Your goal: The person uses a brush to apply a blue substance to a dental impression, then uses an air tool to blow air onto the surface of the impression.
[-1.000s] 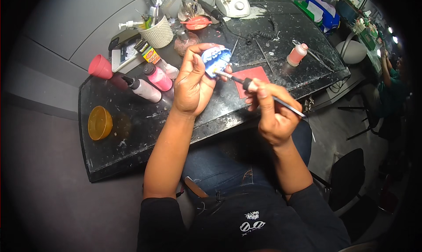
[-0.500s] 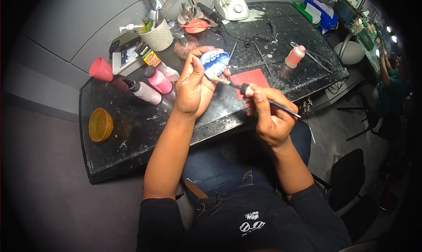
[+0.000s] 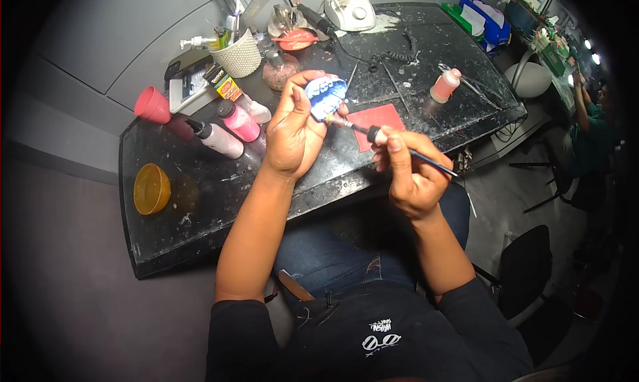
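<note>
My left hand is closed round a dental cast, held up above the bench with its row of teeth showing. The cast looks blue and white under the light. In my right hand is a thin brush with a dark handle, pinched between thumb and fingers. Its bristle end lies at the lower edge of the cast, close to my left fingertips; whether it touches is too small to tell. A black, cap-like piece with a pale part sits along the handle at my right fingers. Below the brush lies a flat pink-red sheet.
On the black bench stand a pink bottle, a white nozzle bottle, an amber bowl, a pink cup and a peach bottle. Farther back are a woven pot and a white control unit.
The brush and my right hand have shifted very slightly right. My left hand still holds the cast in nearly the same place.
</note>
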Demonstrator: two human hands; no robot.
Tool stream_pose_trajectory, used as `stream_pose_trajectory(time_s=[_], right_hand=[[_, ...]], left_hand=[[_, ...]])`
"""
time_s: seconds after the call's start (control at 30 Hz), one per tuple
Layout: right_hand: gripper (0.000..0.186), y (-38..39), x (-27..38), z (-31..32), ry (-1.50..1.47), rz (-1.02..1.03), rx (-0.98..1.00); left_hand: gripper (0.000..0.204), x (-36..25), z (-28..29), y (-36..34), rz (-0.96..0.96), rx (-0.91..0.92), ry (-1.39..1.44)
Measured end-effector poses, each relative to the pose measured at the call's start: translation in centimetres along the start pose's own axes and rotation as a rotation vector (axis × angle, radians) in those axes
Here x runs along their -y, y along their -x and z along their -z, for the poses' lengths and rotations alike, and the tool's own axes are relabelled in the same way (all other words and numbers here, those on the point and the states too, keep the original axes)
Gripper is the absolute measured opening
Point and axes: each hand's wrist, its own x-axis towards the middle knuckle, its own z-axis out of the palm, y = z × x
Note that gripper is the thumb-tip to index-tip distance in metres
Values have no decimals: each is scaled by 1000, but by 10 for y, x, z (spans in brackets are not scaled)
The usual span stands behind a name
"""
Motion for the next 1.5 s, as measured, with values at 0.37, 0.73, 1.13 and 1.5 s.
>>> stream_pose_trajectory(time_s=[0.37, 0.73, 1.13, 1.5], right_hand=[[13, -1, -3, -2, 0, 27, -88], [13, 6, -5, -5, 173, 168, 38], [15, 7, -11, -7, 285, 337, 65], [15, 11, -16, -7, 214, 193, -55]], left_hand=[[41, 3, -5, -2, 40, -30, 45], [44, 0, 1, -2, 93, -123, 81], [48, -1, 8, -3, 164, -147, 212], [47, -1, 4, -2, 162, -184, 197]])
